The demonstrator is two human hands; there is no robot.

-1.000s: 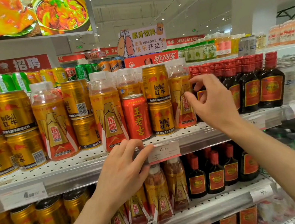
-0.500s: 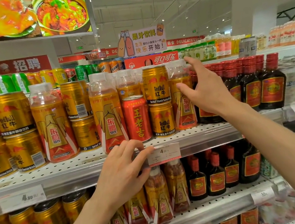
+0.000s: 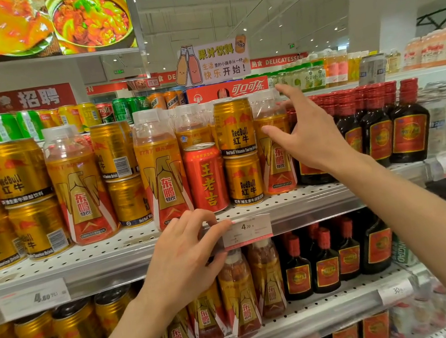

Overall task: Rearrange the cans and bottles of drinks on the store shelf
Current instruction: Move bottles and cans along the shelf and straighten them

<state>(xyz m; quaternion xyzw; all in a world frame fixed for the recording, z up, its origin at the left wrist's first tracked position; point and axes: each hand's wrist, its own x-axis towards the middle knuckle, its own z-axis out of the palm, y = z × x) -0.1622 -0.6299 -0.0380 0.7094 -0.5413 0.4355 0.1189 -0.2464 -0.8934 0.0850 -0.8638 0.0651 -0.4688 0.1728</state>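
On the white shelf (image 3: 304,199) stand gold Red Bull cans (image 3: 243,178) stacked in twos, orange energy-drink bottles (image 3: 161,173) and a lone red can (image 3: 206,177). My right hand (image 3: 309,135) is raised with fingers spread, holding nothing, in front of the rightmost orange bottle (image 3: 275,159) and the dark bottles with red caps (image 3: 376,130). My left hand (image 3: 184,259) rests on the shelf's front edge, its thumb and fingers touching the left end of a price tag (image 3: 249,229).
A lower shelf (image 3: 317,319) carries more gold cans, orange bottles and dark bottles. Green and yellow cans and a red cola carton (image 3: 231,89) line the top shelf. A juice sign (image 3: 214,61) stands above. Pale bottles and cans fill the right side.
My right hand has lifted from the dark bottles and opened its fingers wide, moving up and slightly left toward the rightmost orange bottle. My left hand stayed at the price tag.
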